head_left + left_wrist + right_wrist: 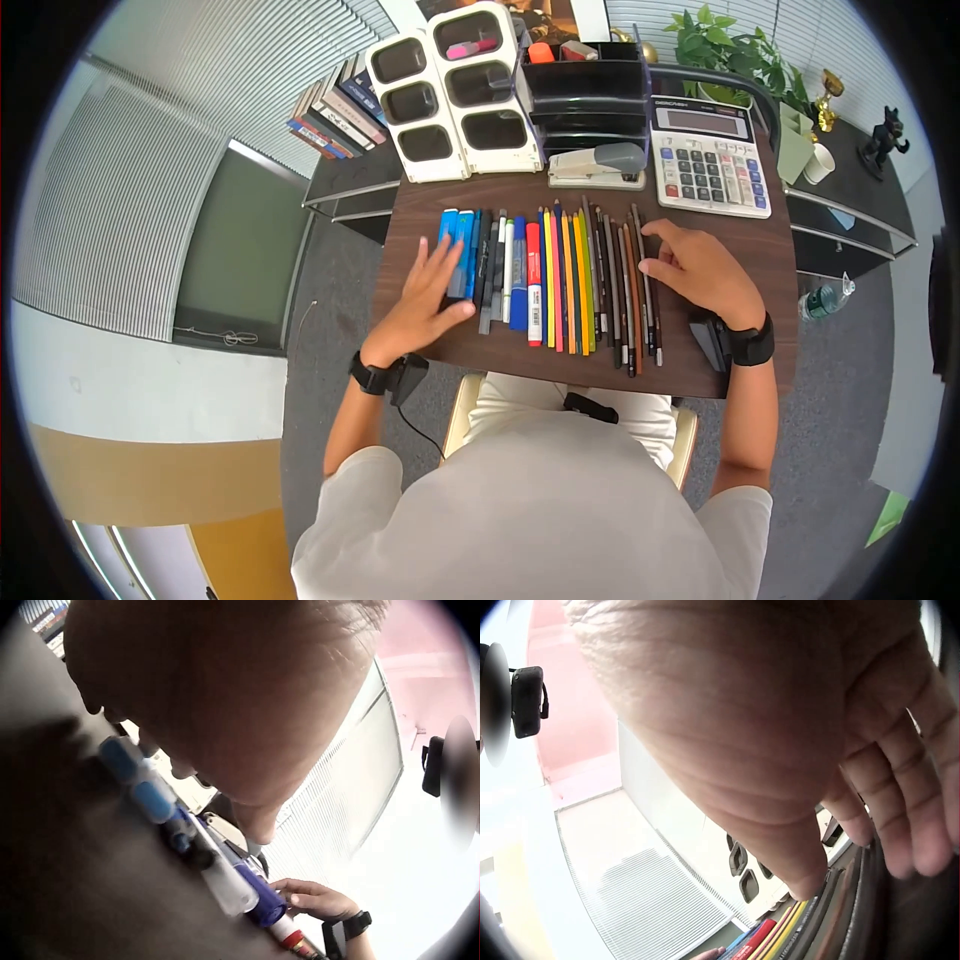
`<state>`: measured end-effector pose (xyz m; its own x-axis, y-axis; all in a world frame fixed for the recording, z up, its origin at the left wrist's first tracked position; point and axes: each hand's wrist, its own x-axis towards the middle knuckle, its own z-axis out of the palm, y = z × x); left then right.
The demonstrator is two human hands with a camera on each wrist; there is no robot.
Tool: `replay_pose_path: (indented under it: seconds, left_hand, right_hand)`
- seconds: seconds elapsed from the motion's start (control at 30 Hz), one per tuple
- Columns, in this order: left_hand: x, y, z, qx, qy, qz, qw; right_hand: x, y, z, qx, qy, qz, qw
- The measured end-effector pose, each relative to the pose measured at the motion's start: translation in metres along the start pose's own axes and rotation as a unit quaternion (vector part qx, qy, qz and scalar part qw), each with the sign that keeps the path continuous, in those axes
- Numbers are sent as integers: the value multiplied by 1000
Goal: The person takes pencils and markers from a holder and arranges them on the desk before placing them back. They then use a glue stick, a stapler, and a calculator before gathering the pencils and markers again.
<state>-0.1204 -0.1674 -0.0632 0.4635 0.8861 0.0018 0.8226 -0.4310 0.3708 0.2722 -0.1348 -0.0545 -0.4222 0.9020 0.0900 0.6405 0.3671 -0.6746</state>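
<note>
A row of pens and pencils lies side by side on the brown desk [480, 355]. At its left end are blue markers [449, 222]; a red marker [534, 270] lies mid-row, then yellow pencils [583, 300] and dark pencils [615, 320]. My left hand [425, 305] lies over the blue markers, fingers spread, touching them. My right hand [705, 272] is at the row's right end, index finger and thumb beside the last dark pencil [650, 300]. In the right wrist view, the fingers of my right hand [780, 735] are extended, holding nothing visible.
Behind the row stand a white organizer [458, 100], a black holder [590, 100], a stapler [597, 165] and a calculator [708, 155]. Books [340, 112] stand back left. At the right are a plant [735, 50], a paper cup [819, 163] and a bottle [826, 300].
</note>
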Motion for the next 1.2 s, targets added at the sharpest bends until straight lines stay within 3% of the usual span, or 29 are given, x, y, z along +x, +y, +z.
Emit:
replay_pose_path:
  seconds: [0.13, 0.27, 0.4, 0.47, 0.57, 0.67, 0.73, 0.83, 0.9, 1.03, 1.1, 1.13, 1.2]
  left_hand:
    - [69, 30, -69, 83, 152, 61, 983]
    - [165, 34, -116, 181, 275, 200, 923]
    - [221, 21, -122, 209, 222, 129, 944]
    - [227, 17, -120, 209, 254, 161, 931]
    - [200, 22, -121, 171, 342, 176, 907]
    - [131, 51, -117, 188, 399, 162, 883]
    - [82, 58, -104, 253, 394, 137, 873]
    - [29, 42, -69, 254, 380, 98, 884]
    - [0, 19, -40, 222, 305, 13, 926]
    - [-36, 0, 5, 131, 249, -23, 960]
    - [-42, 5, 15, -57, 269, -69, 959]
    - [-43, 3, 17, -63, 270, -68, 958]
    - [-47, -6, 18, -195, 265, -69, 942]
  right_hand:
    - [-1, 2, 1, -7, 9, -12, 1000]
    - [0, 5, -2, 9, 3, -9, 1000]
    - [-2, 17, -6, 19, 29, -2, 999]
    - [-2, 20, -7, 20, 29, 18, 999]
    - [-2, 21, -6, 15, 33, 18, 999]
    - [-4, 14, -6, 8, 25, 13, 1000]
    - [-6, 6, -7, -33, 31, 4, 999]
    - [-8, -3, -1, -52, 24, -8, 998]
    - [-8, -7, 2, -53, 13, -16, 998]
    - [-6, -6, 7, -39, 3, -24, 999]
    - [-3, -4, 6, -18, -8, -21, 1000]
    - [-2, -3, 5, -24, -8, -18, 1000]
    - [0, 0, 2, 4, -33, -10, 999]
